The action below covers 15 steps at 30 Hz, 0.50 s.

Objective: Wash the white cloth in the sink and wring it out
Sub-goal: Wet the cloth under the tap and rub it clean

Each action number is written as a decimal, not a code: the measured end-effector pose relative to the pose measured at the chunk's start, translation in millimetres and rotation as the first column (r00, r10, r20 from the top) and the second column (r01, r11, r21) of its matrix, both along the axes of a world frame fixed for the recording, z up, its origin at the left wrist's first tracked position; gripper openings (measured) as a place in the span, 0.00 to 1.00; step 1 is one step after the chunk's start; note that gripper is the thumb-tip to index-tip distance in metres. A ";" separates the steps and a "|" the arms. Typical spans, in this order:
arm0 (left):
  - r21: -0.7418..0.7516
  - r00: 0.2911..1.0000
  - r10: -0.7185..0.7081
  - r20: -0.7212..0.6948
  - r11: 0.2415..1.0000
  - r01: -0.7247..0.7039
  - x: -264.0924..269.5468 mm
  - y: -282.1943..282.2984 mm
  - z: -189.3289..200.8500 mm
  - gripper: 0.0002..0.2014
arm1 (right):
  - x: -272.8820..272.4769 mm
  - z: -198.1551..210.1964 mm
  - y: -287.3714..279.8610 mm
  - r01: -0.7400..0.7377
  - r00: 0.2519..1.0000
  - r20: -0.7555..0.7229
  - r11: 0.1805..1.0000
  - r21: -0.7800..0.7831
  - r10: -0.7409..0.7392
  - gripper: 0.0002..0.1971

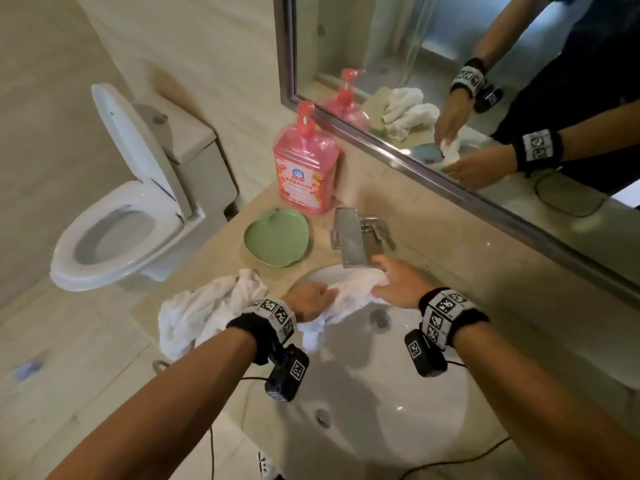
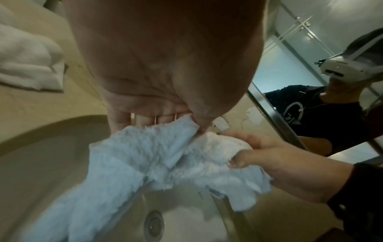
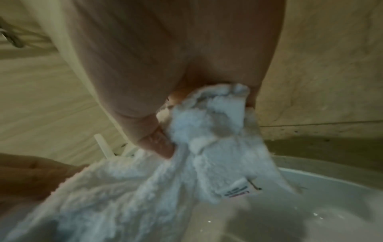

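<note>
A white terry cloth (image 1: pixel 349 299) hangs over the white sink bowl (image 1: pixel 398 393), stretched between both hands just below the faucet. My left hand (image 1: pixel 306 301) grips its left end, fingers and thumb curled round the fabric (image 2: pixel 157 147). My right hand (image 1: pixel 394 284) grips the bunched right end (image 3: pixel 215 124), thumb pressed into it. A loose tail with a small label (image 3: pixel 236 191) dangles into the bowl. The drain (image 1: pixel 380 318) lies under the cloth. No water stream shows.
A chrome faucet (image 1: pixel 353 237) stands behind the bowl. A second white cloth (image 1: pixel 207 306) lies crumpled on the beige counter at left. A green heart-shaped dish (image 1: pixel 277 235) and pink soap bottle (image 1: pixel 304 168) stand behind it. A mirror (image 1: pixel 485 81) runs along the back; a toilet (image 1: pixel 121 216) is at left.
</note>
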<state>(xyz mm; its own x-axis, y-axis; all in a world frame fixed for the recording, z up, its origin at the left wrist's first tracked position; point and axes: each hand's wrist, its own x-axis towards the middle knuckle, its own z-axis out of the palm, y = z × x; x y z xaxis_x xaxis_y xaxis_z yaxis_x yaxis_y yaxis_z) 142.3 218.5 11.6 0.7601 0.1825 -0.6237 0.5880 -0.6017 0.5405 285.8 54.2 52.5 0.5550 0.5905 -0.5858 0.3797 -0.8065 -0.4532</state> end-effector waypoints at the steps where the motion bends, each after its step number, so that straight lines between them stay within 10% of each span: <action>1: 0.002 1.000 0.021 0.001 1.000 -0.021 5.0 -1.0 -4.9 0.27 | 5.2 -1.3 5.1 -0.008 0.999 0.035 1.000 0.015 0.007 0.38; 15: 0.008 0.996 0.080 0.030 0.997 -0.080 45.0 -0.5 -33.5 0.20 | 29.4 -33.2 25.1 0.120 0.986 0.078 0.959 0.255 -0.144 0.26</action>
